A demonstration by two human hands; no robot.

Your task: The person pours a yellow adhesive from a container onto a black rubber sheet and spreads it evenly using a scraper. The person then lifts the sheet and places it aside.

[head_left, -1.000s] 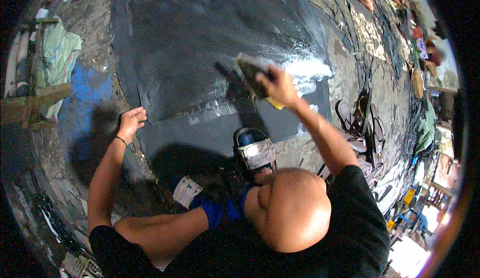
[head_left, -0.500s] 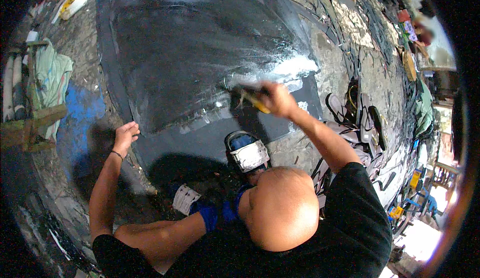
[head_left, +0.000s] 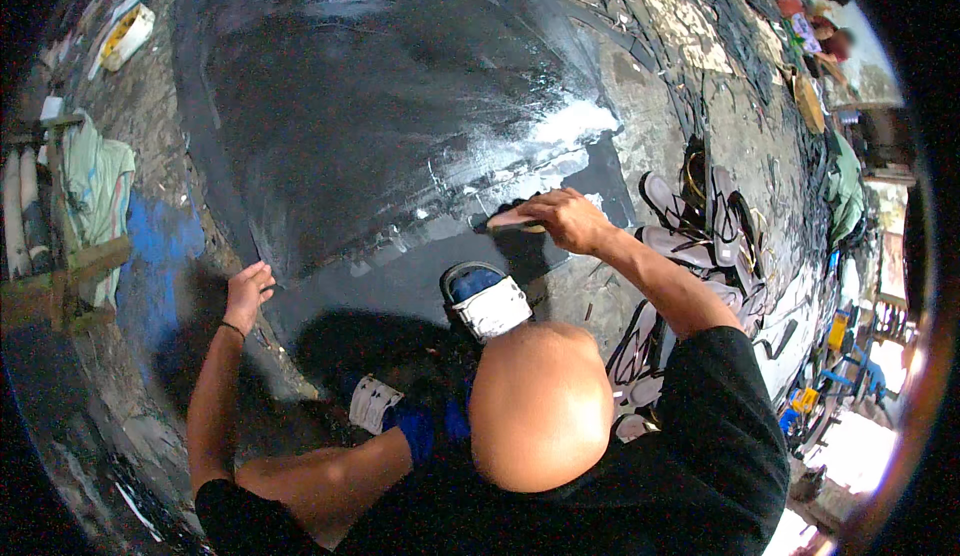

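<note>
Sheet: big black rubber sheet [head_left: 380, 106] spread flat on the ground in front of me, wet and shiny in patches.
Right hand: my right hand [head_left: 565, 218] is closed around a small flat tool [head_left: 515, 223], pressed onto the sheet near its lower edge.
Left hand: my left hand [head_left: 247, 291] has its fingers curled, resting on the sheet's left edge, holding nothing I can make out.
Shoe: my blue and white shoe [head_left: 485, 301] sits on the sheet, just below the tool.
Right side: sandal soles [head_left: 700, 236] piled on the ground.
</note>
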